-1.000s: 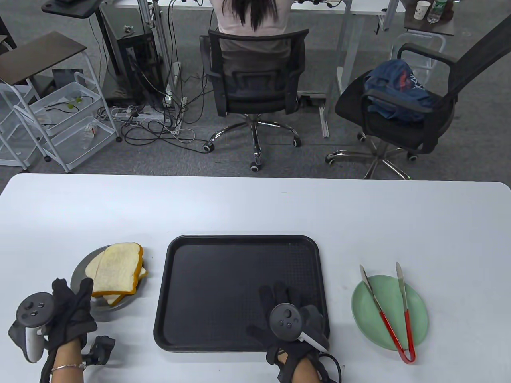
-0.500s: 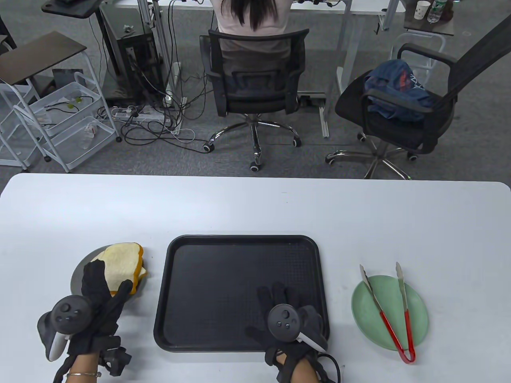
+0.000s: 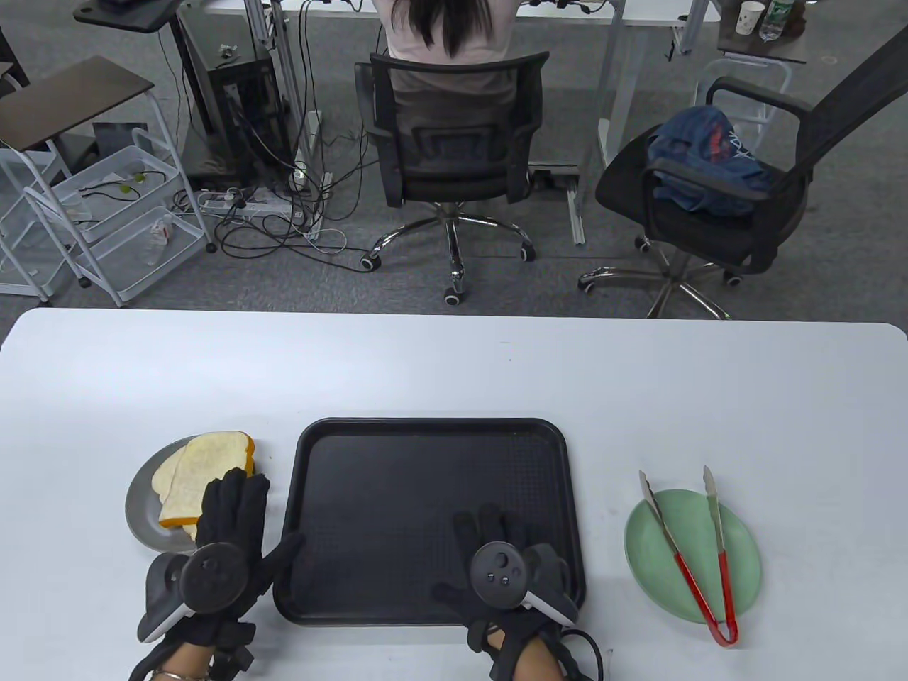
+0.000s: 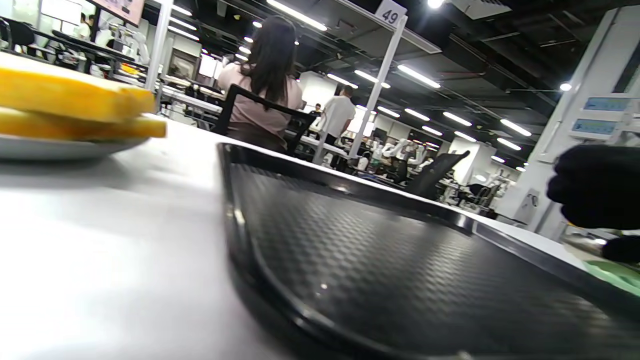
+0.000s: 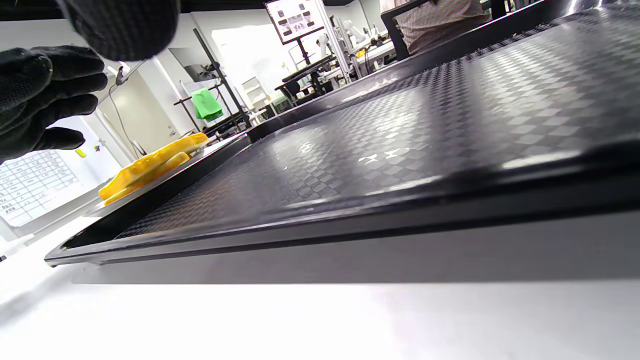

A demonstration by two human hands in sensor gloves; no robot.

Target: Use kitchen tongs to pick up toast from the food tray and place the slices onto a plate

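Observation:
Two toast slices [image 3: 191, 472] lie stacked on a grey plate [image 3: 140, 512] at the left, seen side-on as yellow toast [image 4: 65, 95] in the left wrist view. The black food tray [image 3: 425, 496] holds no food. Red-handled tongs [image 3: 699, 560] lie across a green plate [image 3: 738, 539] on the right. My left hand [image 3: 237, 500] hovers with straight fingers between the grey plate and the tray's left rim, its fingertips over the toast's near right corner, and it holds nothing. My right hand [image 3: 500, 535] rests flat with spread fingers on the tray's near right part.
Past the table's far edge stand two office chairs [image 3: 454, 163], one with a seated person. A white wire trolley [image 3: 106, 220] is at the far left. The right wrist view shows the tray [image 5: 400, 125], the toast [image 5: 150, 165] and my left hand [image 5: 45, 95].
My left hand has swung right from the table's near left corner, across the toast plate, to the tray's left rim. My right hand has slid slightly left on the tray.

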